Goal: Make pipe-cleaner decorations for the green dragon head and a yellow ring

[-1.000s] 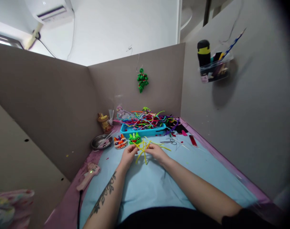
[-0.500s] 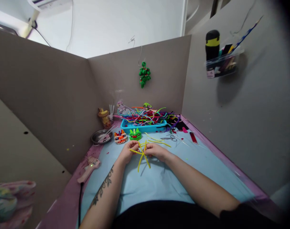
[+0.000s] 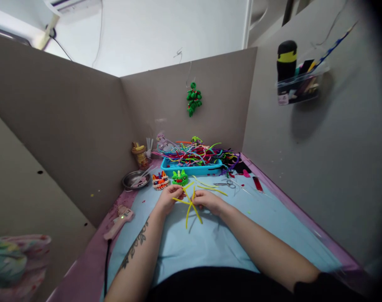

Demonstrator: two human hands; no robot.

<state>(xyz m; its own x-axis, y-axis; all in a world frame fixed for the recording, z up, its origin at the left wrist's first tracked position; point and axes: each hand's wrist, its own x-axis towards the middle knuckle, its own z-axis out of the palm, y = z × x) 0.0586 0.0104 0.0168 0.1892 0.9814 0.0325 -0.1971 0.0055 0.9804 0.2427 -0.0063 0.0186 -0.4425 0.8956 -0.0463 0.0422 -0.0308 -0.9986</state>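
Several yellow pipe cleaners cross at one point and spread out like a star above the blue cloth. My left hand is closed, its fingertips pinching one of the upper yellow strands. From the other side, my right hand grips the bunch close to where the strands cross. Just beyond my hands sit a green animal head made of pipe cleaners and an orange and white one. Loose yellow pipe cleaners lie behind my right hand.
A blue tray heaped with coloured pipe cleaners stands at the back. Scissors lie to the right. At left are a metal bowl and a pink glue gun with a black cord. Grey panels enclose the table.
The upper yellow strand at my left fingers now leans further to the right. Both hands keep their hold, and the whole view has shifted slightly.
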